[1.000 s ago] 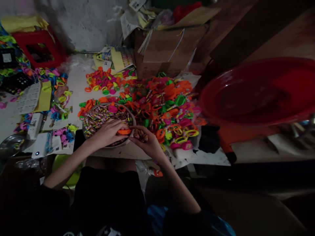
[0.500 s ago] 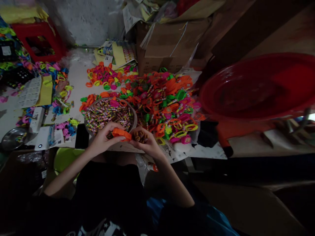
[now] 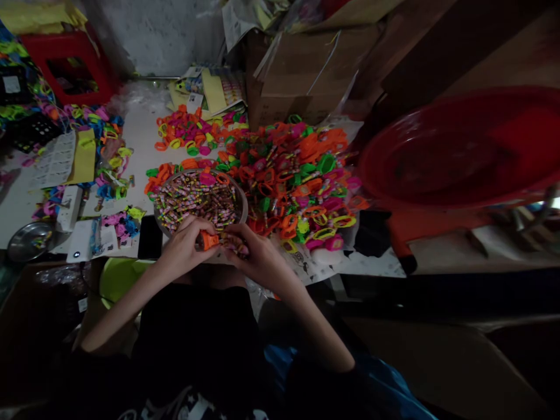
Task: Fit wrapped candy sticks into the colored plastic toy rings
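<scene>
My left hand [image 3: 186, 248] is closed on an orange plastic piece [image 3: 210, 240], shaped like a toy watch. My right hand [image 3: 251, 251] holds several small wrapped candy rolls [image 3: 236, 245], its fingers touching the orange piece. Both hands are at the near rim of a round bowl [image 3: 245, 204] filled with similar wrapped rolls [image 3: 195, 198]. Right of the bowl lies a large heap of orange, pink, green and yellow toy watches [image 3: 301, 181]. A smaller pile of them [image 3: 186, 131] sits behind the bowl.
A black phone [image 3: 150, 238] lies left of the bowl, with a small metal bowl [image 3: 30, 241] farther left. A cardboard box [image 3: 319, 70] stands behind the heap. A big red basin [image 3: 464, 151] is on the right, and a red stool [image 3: 67, 67] at the back left.
The right hand has turned over and brought its rolls against the orange piece, which the fingers now cover more. The whole view has shifted slightly.
</scene>
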Motion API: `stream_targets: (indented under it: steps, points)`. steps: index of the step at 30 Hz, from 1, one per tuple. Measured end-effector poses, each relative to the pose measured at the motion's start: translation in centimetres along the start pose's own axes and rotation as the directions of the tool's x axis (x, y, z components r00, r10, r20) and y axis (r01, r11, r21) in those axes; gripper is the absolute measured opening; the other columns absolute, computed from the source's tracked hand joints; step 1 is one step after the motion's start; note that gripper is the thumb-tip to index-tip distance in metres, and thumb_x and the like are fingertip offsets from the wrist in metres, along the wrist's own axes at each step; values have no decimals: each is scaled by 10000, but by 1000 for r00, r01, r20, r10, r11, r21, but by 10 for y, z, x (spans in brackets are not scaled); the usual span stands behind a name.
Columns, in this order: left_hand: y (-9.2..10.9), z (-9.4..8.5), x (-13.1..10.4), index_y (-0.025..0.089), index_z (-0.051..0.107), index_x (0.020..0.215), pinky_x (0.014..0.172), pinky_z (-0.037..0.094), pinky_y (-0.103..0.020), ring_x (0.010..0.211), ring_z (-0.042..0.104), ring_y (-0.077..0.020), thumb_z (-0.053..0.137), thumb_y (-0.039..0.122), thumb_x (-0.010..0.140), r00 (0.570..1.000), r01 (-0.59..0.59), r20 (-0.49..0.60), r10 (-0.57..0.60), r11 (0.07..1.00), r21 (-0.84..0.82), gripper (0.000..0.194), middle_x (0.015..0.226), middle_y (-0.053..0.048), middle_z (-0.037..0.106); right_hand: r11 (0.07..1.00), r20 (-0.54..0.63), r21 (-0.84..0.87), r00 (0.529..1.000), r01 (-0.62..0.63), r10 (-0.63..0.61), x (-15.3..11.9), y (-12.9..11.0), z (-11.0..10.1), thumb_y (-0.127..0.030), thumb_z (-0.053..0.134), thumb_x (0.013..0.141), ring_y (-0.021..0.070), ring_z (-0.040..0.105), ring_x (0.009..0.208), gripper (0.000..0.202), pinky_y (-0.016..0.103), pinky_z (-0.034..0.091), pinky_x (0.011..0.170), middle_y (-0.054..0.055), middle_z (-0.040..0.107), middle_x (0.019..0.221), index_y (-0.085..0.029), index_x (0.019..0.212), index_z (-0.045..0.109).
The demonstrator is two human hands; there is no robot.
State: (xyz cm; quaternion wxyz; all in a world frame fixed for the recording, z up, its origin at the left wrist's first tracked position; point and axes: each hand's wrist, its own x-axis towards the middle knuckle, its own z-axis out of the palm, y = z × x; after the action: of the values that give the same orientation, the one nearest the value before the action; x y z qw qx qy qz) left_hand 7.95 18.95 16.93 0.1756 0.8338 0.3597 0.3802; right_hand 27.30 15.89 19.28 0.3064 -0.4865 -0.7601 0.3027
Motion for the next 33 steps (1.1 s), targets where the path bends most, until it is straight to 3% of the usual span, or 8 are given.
stream_targets:
  steps: [6, 13, 20, 25, 29, 33]
  points:
    - [-1, 3, -3, 210, 470, 928, 905, 428, -348, 929, 573, -166, 649, 190, 820, 999, -34, 31, 33, 999, 14, 210, 921, -5, 609, 949, 150, -310, 983, -58, 109, -1, -11, -3, -202, 525, 840, 204, 653, 759, 258, 246, 404, 618, 65, 678, 893, -182, 1097, 517]
    - [-1, 6, -1, 202, 478, 935, 864, 439, -337, 950, 540, -173, 588, 152, 850, 994, -42, 103, 39, 999, 19, 148, 952, -21, 592, 928, 197, -370, 973, -41, 122, -2, -9, -8, -178, 523, 817, 199, 638, 750, 310, 246, 377, 603, 69, 675, 884, -166, 1126, 494]
    - [1, 5, -2, 208, 494, 967, 870, 449, -344, 981, 544, -179, 562, 144, 857, 985, 49, 161, -54, 998, 32, 144, 957, -21, 563, 906, 199, -400, 978, 139, -62, -9, -1, -4, -158, 507, 826, 178, 611, 708, 200, 257, 388, 578, 61, 657, 842, -162, 1023, 537]
    - [6, 2, 0, 203, 516, 956, 878, 441, -357, 968, 554, -194, 584, 149, 833, 982, 45, 180, -63, 994, 99, 151, 953, -26, 579, 769, 209, -559, 951, 309, -229, -10, 3, -3, -111, 537, 826, 213, 607, 868, 242, 274, 440, 603, 105, 642, 987, -148, 1064, 562]
    - [9, -2, 2, 202, 508, 924, 913, 416, -366, 930, 574, -184, 601, 144, 814, 983, 51, 175, -64, 996, 79, 155, 923, -9, 604, 690, 211, -623, 928, 369, -305, -12, 7, -5, -106, 568, 823, 205, 586, 885, 240, 263, 439, 575, 103, 635, 1039, -171, 1053, 585]
    - [11, -6, 2, 195, 484, 947, 870, 440, -348, 974, 563, -197, 607, 157, 812, 972, 29, 231, -46, 997, 77, 186, 962, -30, 599, 673, 202, -630, 918, 388, -341, -13, 9, -5, -91, 540, 833, 205, 572, 882, 258, 269, 440, 562, 98, 637, 1019, -160, 1078, 582]
